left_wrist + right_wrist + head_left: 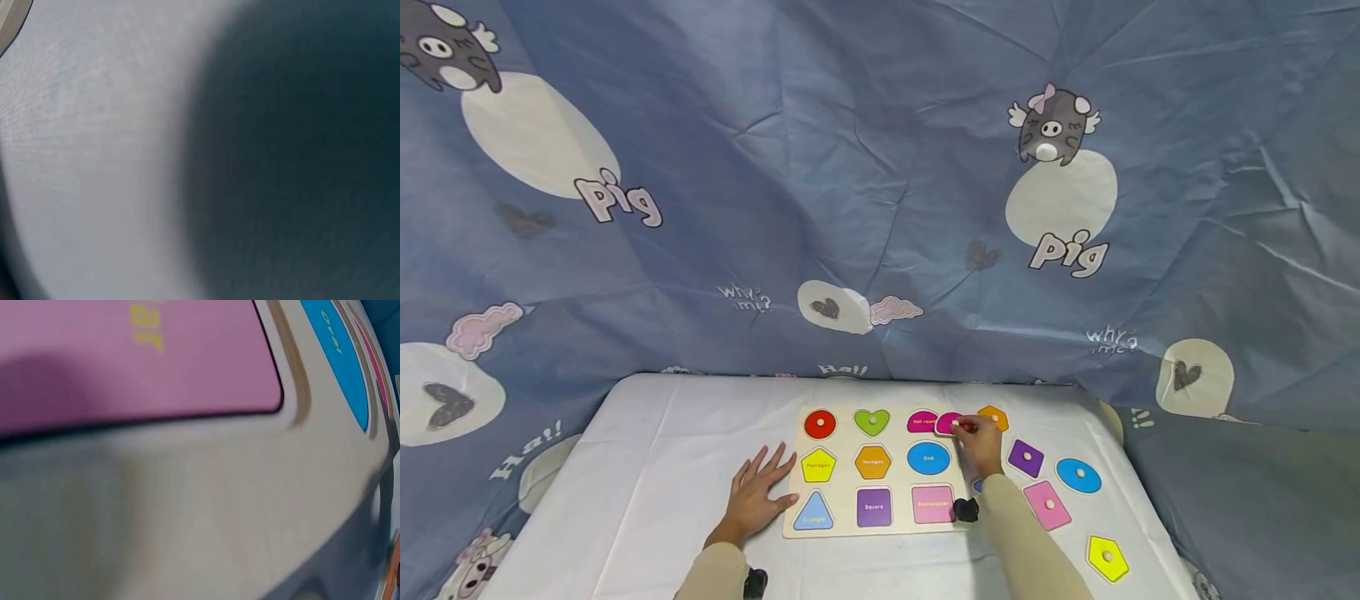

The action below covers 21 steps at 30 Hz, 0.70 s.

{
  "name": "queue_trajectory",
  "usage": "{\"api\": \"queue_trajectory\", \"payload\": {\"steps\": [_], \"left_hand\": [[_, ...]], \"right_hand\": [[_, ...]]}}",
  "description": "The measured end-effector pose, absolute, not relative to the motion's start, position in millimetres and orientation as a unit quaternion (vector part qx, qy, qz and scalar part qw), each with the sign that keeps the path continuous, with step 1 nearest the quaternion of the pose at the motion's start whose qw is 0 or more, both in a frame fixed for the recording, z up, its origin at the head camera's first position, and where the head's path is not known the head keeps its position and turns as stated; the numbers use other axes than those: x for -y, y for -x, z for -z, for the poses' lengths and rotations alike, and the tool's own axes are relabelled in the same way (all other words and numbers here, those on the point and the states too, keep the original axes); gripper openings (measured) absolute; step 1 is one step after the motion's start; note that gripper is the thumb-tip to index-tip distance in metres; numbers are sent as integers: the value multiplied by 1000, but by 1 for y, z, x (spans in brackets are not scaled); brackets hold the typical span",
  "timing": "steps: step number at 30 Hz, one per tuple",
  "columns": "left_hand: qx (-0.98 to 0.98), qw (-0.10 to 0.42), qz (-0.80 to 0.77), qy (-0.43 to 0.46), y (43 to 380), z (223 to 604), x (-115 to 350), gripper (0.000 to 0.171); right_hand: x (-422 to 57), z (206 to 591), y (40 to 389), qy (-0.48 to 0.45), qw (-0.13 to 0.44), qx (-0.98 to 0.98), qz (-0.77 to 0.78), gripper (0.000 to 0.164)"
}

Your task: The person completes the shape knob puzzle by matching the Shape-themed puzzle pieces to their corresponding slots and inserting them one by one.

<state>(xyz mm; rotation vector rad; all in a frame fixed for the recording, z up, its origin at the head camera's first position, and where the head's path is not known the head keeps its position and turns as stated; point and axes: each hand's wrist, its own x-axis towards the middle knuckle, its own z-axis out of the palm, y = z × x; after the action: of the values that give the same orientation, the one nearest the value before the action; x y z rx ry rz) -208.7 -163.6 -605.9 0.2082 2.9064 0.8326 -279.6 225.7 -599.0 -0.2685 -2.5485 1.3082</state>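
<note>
A wooden shape puzzle board (842,498) lies on the white-covered table. My right hand (984,446) pinches a magenta half-round piece (947,422) by its knob. That piece hangs at the board's upper right, partly overlapping the printed half-round recess (919,422). Spread fingers of my left hand (757,493) rest at the board's left edge, holding nothing. A red circle piece (820,424) and a green heart piece (872,422), both knobbed, sit in the top row. Seen close in the right wrist view are the pink rectangle recess (206,369) and the blue oval recess (340,359).
Right of the board lie loose knobbed pieces: an orange hexagon (997,416), purple square (1026,458), blue oval (1078,476), pink rectangle (1047,506) and yellow pentagon (1107,558). A blue piece (977,485) is mostly hidden by the right forearm. Blue printed cloth (880,208) hangs behind.
</note>
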Motion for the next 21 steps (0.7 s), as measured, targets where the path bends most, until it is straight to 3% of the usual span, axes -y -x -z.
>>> {"api": "queue_trajectory", "payload": {"steps": [21], "left_hand": [[-959, 64, -271, -61, 209, 607, 164, 70]], "right_hand": [[-190, 597, 291, 103, 86, 885, -445, 14]]}}
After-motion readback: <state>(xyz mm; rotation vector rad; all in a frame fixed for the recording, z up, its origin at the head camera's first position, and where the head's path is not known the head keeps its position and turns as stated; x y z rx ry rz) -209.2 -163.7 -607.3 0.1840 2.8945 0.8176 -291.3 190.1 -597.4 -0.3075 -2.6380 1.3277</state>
